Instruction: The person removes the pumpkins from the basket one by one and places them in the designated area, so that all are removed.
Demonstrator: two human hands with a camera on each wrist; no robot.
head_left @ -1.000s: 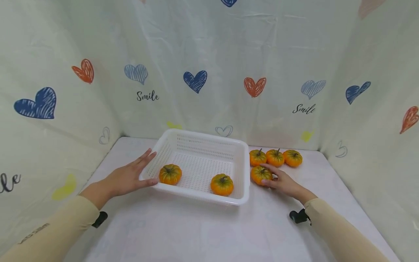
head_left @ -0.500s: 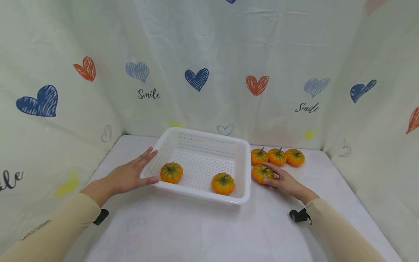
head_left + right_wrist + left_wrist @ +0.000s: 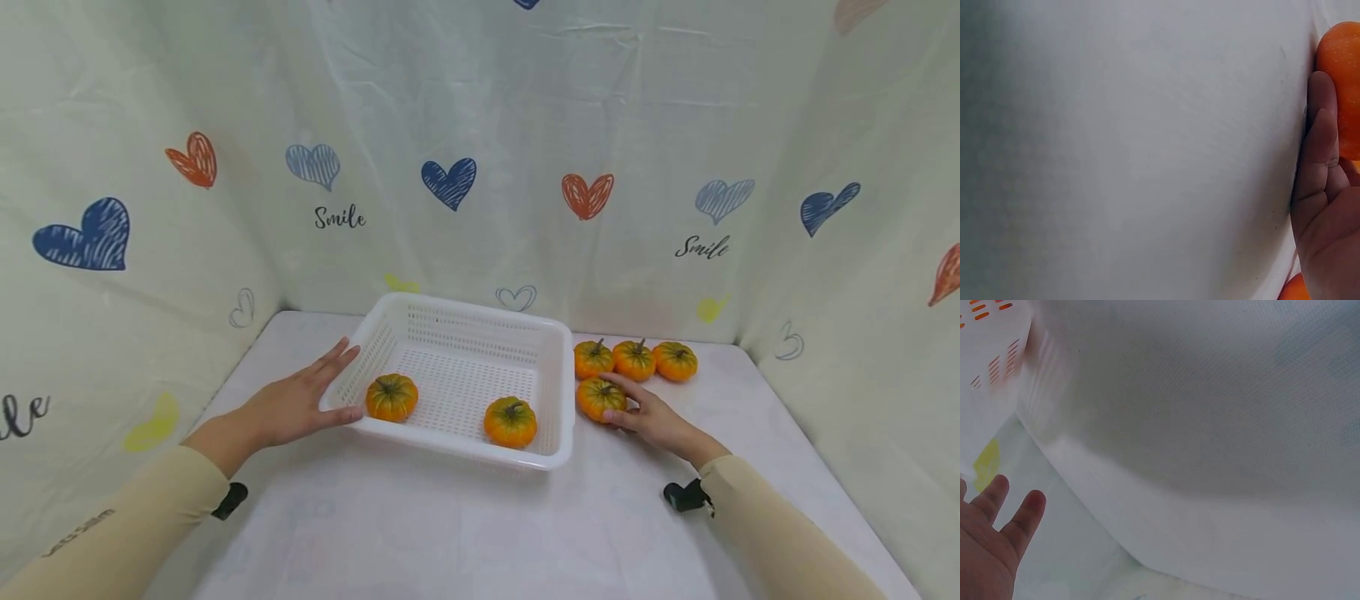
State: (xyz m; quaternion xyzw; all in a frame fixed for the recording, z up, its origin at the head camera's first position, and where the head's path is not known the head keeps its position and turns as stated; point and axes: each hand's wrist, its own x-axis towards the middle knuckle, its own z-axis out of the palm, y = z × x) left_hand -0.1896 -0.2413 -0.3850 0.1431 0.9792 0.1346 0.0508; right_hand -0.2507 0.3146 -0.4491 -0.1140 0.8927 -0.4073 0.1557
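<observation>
In the head view a white perforated plastic basket (image 3: 465, 375) sits on the table with one small orange-green pumpkin (image 3: 392, 397) at its left and another pumpkin (image 3: 510, 422) at its front right. My left hand (image 3: 296, 404) rests against the basket's left end, fingers spread and thumb by the front corner. Just outside the basket's right side, my right hand (image 3: 648, 417) grips a third pumpkin (image 3: 600, 398) between thumb and fingers, still on the table. The right wrist view shows fingers (image 3: 1322, 137) lying along the pumpkin's orange side (image 3: 1344, 81).
Behind the right hand, a row of three more pumpkins (image 3: 633, 360) lies near the table's back edge. A pale curtain (image 3: 510, 100) with printed hearts encloses the white table (image 3: 450, 533) at the back and sides.
The whole head view has shifted slightly. Both hands, the basket and the pumpkins keep their places relative to one another.
</observation>
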